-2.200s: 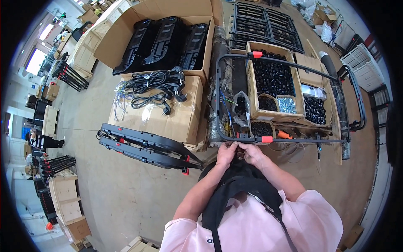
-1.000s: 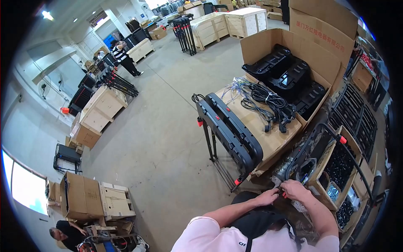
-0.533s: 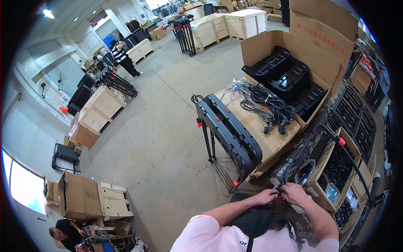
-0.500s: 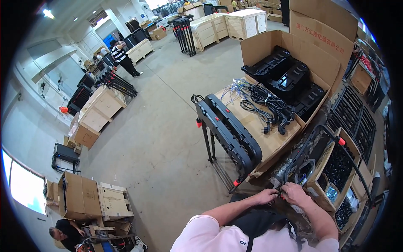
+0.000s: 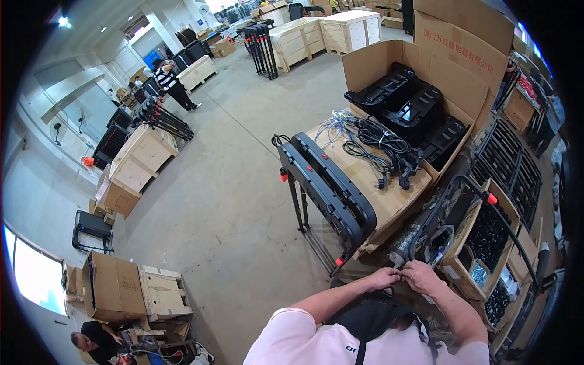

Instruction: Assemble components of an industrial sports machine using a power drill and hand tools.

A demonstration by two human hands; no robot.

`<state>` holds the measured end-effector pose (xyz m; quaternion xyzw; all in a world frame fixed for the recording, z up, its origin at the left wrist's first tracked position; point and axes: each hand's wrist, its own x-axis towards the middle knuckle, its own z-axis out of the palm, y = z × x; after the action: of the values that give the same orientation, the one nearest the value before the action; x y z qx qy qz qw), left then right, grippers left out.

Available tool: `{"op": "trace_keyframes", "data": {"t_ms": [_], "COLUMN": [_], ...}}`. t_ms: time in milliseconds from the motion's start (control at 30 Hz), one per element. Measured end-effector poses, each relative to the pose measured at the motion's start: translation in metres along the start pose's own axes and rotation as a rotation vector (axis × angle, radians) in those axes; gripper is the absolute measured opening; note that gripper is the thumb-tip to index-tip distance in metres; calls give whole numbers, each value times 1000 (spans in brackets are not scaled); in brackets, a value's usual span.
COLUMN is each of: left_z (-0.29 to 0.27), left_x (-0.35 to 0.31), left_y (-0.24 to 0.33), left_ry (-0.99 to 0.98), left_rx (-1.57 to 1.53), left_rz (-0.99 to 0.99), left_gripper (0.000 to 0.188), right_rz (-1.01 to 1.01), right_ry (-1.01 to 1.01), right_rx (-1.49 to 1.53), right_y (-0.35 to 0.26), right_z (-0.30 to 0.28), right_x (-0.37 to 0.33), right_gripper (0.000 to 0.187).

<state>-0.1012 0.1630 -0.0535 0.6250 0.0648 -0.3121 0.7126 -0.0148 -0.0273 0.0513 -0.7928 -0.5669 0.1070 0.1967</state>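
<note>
My left hand [image 5: 384, 278] and my right hand [image 5: 420, 277] meet close together just in front of my body. Fingers of both are pinched inward around something small that I cannot make out. Just beyond them, the lower end of a bent black tube frame [image 5: 516, 243] comes down near my right hand. A red fitting [image 5: 491, 199] sits on that frame. Whether my fingers touch the tube cannot be told. Right of my right hand stands a wooden parts box [image 5: 451, 267] with many small black pieces [image 5: 488, 234] and a bag of bluish hardware [image 5: 479, 274].
Ahead, a cardboard-topped surface [image 5: 325, 141] carries bundled black power cables [image 5: 380, 137]. Black moulded covers [image 5: 420, 112] fill an open carton [image 5: 480, 91] behind. Two long black panels [image 5: 328, 182] stand on a tube frame at its left. A co-worker [image 5: 97, 340] sits lower left.
My hands stay together in nearly the same place, with the fingers drawn slightly closer. The whole view has shifted a little, moving the surroundings slightly left and up.
</note>
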Motion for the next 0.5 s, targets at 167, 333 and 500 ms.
{"op": "trace_keyframes", "data": {"t_ms": [167,333,500], "left_z": [2,1,5], "left_x": [4,9,10], "left_y": [-7,-11,-14], "left_ry": [15,32,19], "left_rx": [-23,-33,20], "left_rz": [2,28,30], "left_gripper": [20,22,23], "right_rz": [-2,46,65], "right_ry": [-9,-47,-61], "right_rx": [-5,-30,-32], "right_y": [0,-8,-13], "right_z": [2,-4,-7], "right_x": [0,6,0], "right_gripper": [15,9,9]}}
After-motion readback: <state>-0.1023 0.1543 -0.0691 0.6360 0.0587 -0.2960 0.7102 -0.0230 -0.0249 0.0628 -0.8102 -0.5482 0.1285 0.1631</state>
